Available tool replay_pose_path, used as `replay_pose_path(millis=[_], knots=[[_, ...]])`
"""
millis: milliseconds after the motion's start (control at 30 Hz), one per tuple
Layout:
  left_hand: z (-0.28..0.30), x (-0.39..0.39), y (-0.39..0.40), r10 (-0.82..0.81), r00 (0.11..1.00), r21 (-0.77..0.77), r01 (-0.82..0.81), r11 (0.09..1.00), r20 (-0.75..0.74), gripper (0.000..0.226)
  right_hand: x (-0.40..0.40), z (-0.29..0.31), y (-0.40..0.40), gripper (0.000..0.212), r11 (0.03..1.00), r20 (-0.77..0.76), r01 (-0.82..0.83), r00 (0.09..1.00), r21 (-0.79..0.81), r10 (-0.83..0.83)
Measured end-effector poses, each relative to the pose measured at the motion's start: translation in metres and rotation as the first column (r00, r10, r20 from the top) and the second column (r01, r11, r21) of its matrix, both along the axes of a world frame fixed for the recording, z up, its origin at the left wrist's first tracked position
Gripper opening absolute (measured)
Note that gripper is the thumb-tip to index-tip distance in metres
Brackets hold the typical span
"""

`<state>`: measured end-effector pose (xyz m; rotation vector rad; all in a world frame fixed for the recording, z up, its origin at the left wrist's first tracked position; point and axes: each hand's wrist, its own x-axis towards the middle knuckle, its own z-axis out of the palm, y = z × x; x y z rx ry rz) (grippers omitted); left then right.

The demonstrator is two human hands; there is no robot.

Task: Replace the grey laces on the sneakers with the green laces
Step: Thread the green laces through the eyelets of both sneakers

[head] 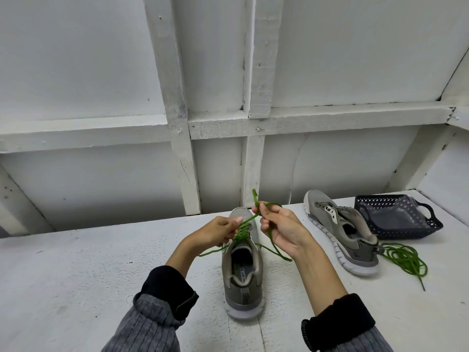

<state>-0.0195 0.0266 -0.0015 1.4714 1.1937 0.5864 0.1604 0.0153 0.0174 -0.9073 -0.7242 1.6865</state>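
A grey sneaker (pixel 242 273) stands on the white table (pixel 76 275) with its heel towards me and a green lace (pixel 242 231) crossed through its eyelets. My left hand (pixel 215 231) pinches the lace at the eyelets on the shoe's left side. My right hand (pixel 280 228) grips the lace's other part above the toe, and a loop and an end stick up from its fingers. Two loose lace ends trail to either side of the shoe. A second grey sneaker (pixel 340 232) with no lace lies to the right, beside a loose green lace (pixel 403 257).
A dark perforated plastic basket (pixel 396 217) sits at the back right of the table, behind the second sneaker. A white wall with wooden battens (pixel 182 138) rises right behind the table's far edge.
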Motion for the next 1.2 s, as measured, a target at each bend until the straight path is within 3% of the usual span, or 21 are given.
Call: replay_pose_path(millis=[100,167,233,300,400,500,567,700,800,867,967,1100,1200], knots=[[-0.004,-0.002,0.005,0.195,0.974,-0.106,-0.183,0.977,0.115,0.037,0.004,-0.006,0.0,0.011,0.976,0.359,-0.11,0.933,0.186,0.037],[-0.004,-0.004,0.008,0.321,0.919,-0.198,-0.279,0.94,0.23,0.036,0.008,-0.011,0.0,0.009,0.927,0.617,-0.287,0.782,0.24,0.083],[-0.005,-0.004,0.009,0.365,0.888,-0.223,-0.309,0.925,0.282,0.035,0.01,-0.015,0.001,0.011,0.895,0.819,-0.406,0.567,0.187,0.086],[-0.006,-0.003,0.009,0.37,0.883,-0.19,-0.326,0.926,0.29,0.037,0.008,-0.018,0.003,0.011,0.909,0.908,-0.367,0.417,0.198,-0.03],[-0.005,-0.003,0.007,0.359,0.871,-0.141,-0.33,0.933,0.335,0.031,0.001,-0.022,0.004,0.02,0.903,0.913,-0.273,0.332,0.333,-0.236],[-0.001,-0.008,0.001,0.262,0.898,-0.089,-0.247,0.965,0.353,0.027,-0.002,-0.024,0.005,0.021,0.885,0.837,-0.139,0.415,0.444,-0.355],[0.002,-0.013,-0.005,0.132,0.956,-0.037,-0.127,0.991,0.262,0.028,-0.003,-0.024,0.005,0.018,0.878,0.772,-0.065,0.511,0.474,-0.378],[0.002,-0.02,-0.008,0.019,0.998,0.049,-0.016,0.999,-0.055,0.032,-0.003,-0.024,0.004,0.013,0.916,0.557,0.001,0.794,0.4,-0.244],[0.0,-0.017,-0.007,0.067,0.992,0.043,-0.062,0.997,-0.108,0.039,-0.001,-0.023,0.002,0.019,0.948,0.314,0.037,0.939,0.317,-0.141],[-0.003,-0.01,-0.006,0.103,0.995,-0.045,-0.103,0.994,-0.012,0.052,0.001,-0.023,0.001,0.02,0.955,0.229,0.038,0.967,0.295,-0.109],[-0.008,0.003,-0.002,0.246,0.935,-0.282,-0.172,0.944,0.253,0.059,0.0,-0.027,0.0,0.022,0.958,0.239,-0.006,0.969,0.288,-0.066],[-0.012,0.013,0.002,0.481,0.722,-0.456,-0.254,0.853,0.497,0.028,-0.003,-0.037,-0.002,0.023,0.962,0.296,-0.028,0.953,0.271,-0.056],[-0.014,0.01,0.003,0.57,0.561,-0.514,-0.275,0.812,0.601,0.019,-0.003,-0.041,-0.004,0.025,0.959,0.353,-0.004,0.93,0.282,-0.099]])
